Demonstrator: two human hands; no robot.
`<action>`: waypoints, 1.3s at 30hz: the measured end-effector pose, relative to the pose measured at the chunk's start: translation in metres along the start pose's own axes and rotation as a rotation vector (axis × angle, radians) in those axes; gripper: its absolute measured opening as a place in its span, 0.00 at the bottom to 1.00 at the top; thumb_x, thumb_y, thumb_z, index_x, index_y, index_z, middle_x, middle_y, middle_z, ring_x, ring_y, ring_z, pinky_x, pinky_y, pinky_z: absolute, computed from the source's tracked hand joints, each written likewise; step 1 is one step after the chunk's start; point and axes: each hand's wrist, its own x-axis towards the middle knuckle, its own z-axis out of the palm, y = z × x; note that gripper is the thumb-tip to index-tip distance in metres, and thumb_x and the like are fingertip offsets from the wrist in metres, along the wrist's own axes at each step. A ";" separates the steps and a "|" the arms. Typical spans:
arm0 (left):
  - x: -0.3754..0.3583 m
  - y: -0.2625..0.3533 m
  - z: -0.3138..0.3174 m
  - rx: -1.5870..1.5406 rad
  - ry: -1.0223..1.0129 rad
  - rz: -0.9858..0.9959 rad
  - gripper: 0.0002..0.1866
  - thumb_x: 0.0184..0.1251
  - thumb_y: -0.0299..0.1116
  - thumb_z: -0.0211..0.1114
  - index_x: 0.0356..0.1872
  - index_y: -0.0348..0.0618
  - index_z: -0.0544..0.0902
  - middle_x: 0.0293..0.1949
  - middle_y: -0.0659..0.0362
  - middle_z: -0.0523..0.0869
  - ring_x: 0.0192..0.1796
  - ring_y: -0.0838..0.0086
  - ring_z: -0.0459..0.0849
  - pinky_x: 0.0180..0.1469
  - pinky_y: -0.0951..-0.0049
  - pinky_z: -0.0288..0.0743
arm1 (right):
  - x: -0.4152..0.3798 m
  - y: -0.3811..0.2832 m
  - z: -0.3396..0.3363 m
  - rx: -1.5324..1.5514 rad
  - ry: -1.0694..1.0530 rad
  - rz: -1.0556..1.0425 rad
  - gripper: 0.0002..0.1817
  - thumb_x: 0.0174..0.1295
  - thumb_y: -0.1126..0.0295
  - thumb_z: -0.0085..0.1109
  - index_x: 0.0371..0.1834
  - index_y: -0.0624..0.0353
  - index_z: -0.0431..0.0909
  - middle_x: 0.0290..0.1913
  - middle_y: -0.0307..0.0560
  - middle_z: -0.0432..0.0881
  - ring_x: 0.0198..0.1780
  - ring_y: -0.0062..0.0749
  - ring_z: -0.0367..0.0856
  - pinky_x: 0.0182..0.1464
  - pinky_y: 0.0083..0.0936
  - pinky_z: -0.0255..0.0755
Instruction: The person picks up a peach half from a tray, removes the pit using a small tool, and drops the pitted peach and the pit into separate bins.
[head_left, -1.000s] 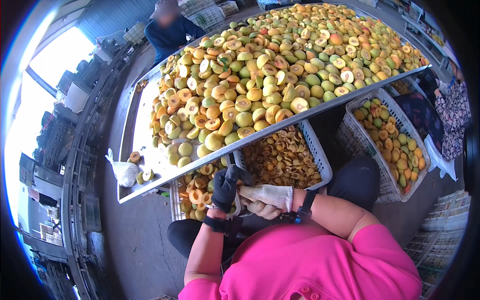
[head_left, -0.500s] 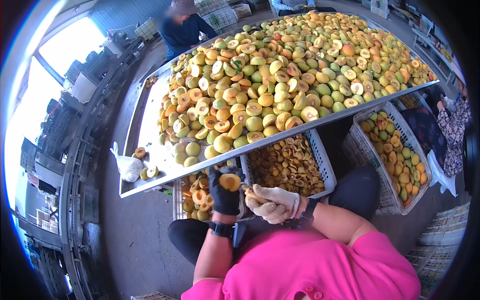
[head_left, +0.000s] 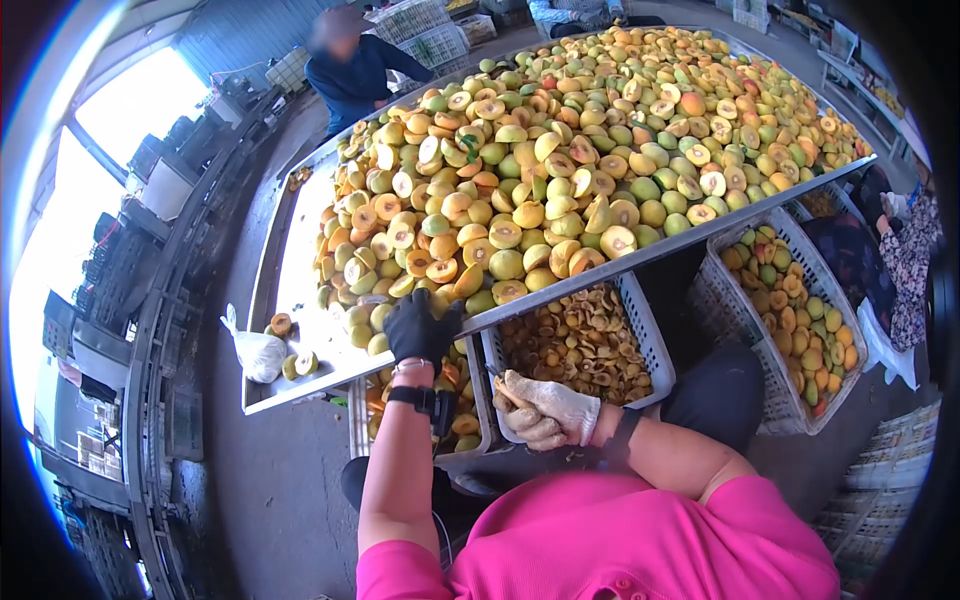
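Note:
My left hand (head_left: 421,326), in a black glove, reaches over the near rim of the metal table (head_left: 620,262). Its fingers are spread and touch the edge of a heap of halved apricots (head_left: 505,235); what lies under them is hidden. Lower down, my right hand (head_left: 548,412), in an off-white knit glove, is closed round a small hand tool (head_left: 497,378) with a short dark tip. Most of that tool is covered by the fingers. Below my left hand stands a crate of apricot halves (head_left: 487,430), partly hidden by my forearm.
Under the table edge, a crate (head_left: 655,345) holds small brownish fruit pieces. Another crate (head_left: 790,405) with apricots stands to the right. A white plastic bag (head_left: 262,355) lies at the table's left corner beside a few halves. A person (head_left: 352,65) sits across the table; others are farther off.
My left hand has moved up from above the crate to the heap's edge. The apricot half it held is no longer visible in it. My right hand stays near the same place with the tool.

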 end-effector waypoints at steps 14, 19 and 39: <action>-0.071 0.020 -0.007 -2.227 -0.102 -0.194 0.24 0.76 0.35 0.53 0.70 0.41 0.70 0.63 0.48 0.77 0.68 0.54 0.77 0.69 0.52 0.75 | 0.001 -0.004 0.027 -0.514 0.299 -0.206 0.21 0.81 0.47 0.39 0.42 0.52 0.69 0.17 0.34 0.65 0.08 0.19 0.58 0.09 0.20 0.53; -0.092 0.035 0.018 -1.242 0.088 0.002 0.26 0.68 0.18 0.64 0.67 0.37 0.72 0.58 0.51 0.81 0.63 0.62 0.81 0.65 0.63 0.78 | 0.005 -0.002 0.018 -0.655 0.419 -0.356 0.15 0.79 0.56 0.51 0.48 0.56 0.78 0.27 0.37 0.76 0.23 0.18 0.69 0.27 0.20 0.66; -0.110 0.062 0.012 -1.345 0.104 0.024 0.12 0.75 0.30 0.55 0.51 0.37 0.82 0.47 0.57 0.86 0.51 0.71 0.83 0.60 0.68 0.76 | 0.002 -0.002 0.034 -1.053 0.588 -0.392 0.28 0.79 0.49 0.45 0.53 0.69 0.76 0.44 0.69 0.83 0.50 0.58 0.83 0.54 0.39 0.75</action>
